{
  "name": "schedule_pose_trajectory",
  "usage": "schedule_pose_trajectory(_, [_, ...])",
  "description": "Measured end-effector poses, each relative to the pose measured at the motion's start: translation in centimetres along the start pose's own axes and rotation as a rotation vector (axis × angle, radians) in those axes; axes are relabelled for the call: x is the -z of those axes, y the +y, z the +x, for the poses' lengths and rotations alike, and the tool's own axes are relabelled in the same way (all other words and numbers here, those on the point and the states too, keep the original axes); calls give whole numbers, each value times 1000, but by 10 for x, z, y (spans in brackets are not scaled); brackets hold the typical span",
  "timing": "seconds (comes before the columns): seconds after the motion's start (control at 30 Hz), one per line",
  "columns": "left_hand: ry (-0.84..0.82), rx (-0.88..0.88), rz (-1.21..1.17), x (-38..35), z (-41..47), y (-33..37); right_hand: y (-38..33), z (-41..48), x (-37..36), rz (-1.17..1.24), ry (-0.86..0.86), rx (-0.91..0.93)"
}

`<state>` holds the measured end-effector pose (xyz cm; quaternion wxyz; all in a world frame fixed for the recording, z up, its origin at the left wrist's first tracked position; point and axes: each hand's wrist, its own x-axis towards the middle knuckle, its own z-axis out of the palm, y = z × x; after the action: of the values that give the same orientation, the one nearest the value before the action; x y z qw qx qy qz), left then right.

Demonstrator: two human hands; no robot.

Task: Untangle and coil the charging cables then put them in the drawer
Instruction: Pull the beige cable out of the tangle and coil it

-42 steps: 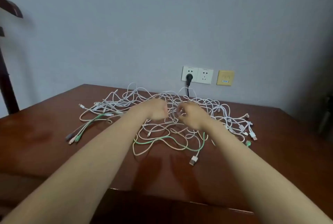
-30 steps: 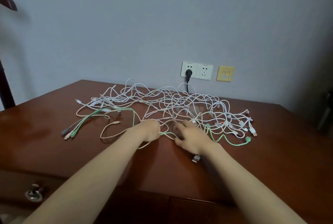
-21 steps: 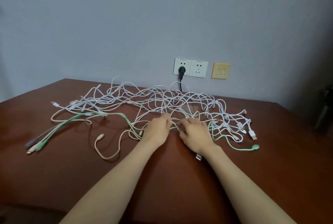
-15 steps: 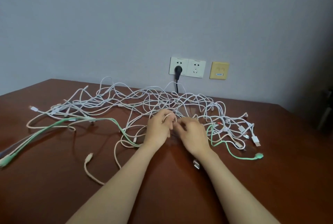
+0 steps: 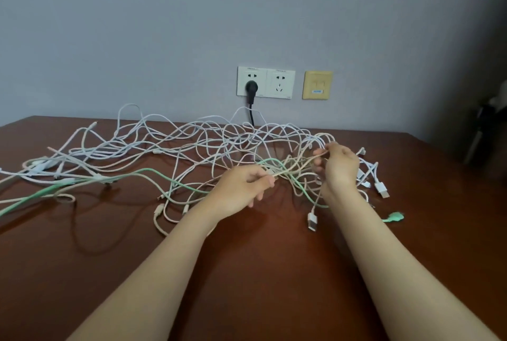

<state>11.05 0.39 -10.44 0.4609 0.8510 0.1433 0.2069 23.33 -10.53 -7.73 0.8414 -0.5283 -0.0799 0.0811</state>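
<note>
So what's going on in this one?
A person is working on a tangle of charging cables spread over a wooden table. The left hand and the right hand each pinch what looks like one beige cable, holding a stretch of it raised between them. A green cable threads through the same heap. Nothing is coiled yet, and no drawer is in view.

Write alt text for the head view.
The left hand and right hand each pinch strands in a tangle of white, beige and green cables spread over a brown table. A black plug sits in a wall socket.
</note>
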Motion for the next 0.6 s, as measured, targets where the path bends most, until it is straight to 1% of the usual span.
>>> schedule_pose_trajectory(0.07, [19,43,3,5,2,-1,0,3,1,18,37,-4])
schedule_pose_trajectory(0.1, [35,57,-11,6,2,-2,2,3,0,-36,45,-2])
schedule_pose_trajectory(0.13, [57,63,-26,7,3,-4,3,3,-1,-157,51,18])
schedule_pose_trajectory(0.2, [108,60,-21,5,2,-5,5,1,-1,-562,34,153])
schedule_pose_trajectory(0.23, [134,52,-1,3,2,-5,6,-2,0,-795,16,261])
schedule_pose_trajectory(0.27, [158,37,12,1,2,-4,7,-7,0,-1002,5,414])
schedule_pose_trajectory(0.3, [177,19,8,-1,3,-4,7,-13,-1,-1154,-20,635])
schedule_pose_trajectory(0.33, [193,4,-10,-2,4,-4,9,-18,-3,-1259,-78,863])
schedule_pose_trajectory(0.37, [214,-1,-32,-3,5,-3,9,-24,-7,-1297,-138,1048])
schedule_pose_trajectory(0.4, [242,5,-58,-3,6,-2,9,-26,-11,-1318,-209,1152])
schedule_pose_trajectory(0.43, [275,19,-102,-3,7,-2,7,-29,-14,-1362,-304,1168])
schedule_pose_trajectory(0.5, [335,48,-276,-2,8,0,2,-37,-16,-1483,-490,1024])
schedule_pose_trajectory(0.57, [353,51,-458,0,8,4,3,-38,-14,-1452,-605,898])
schedule_pose_trajectory(0.6, [352,36,-533,0,7,6,6,-37,-13,-1414,-638,878])
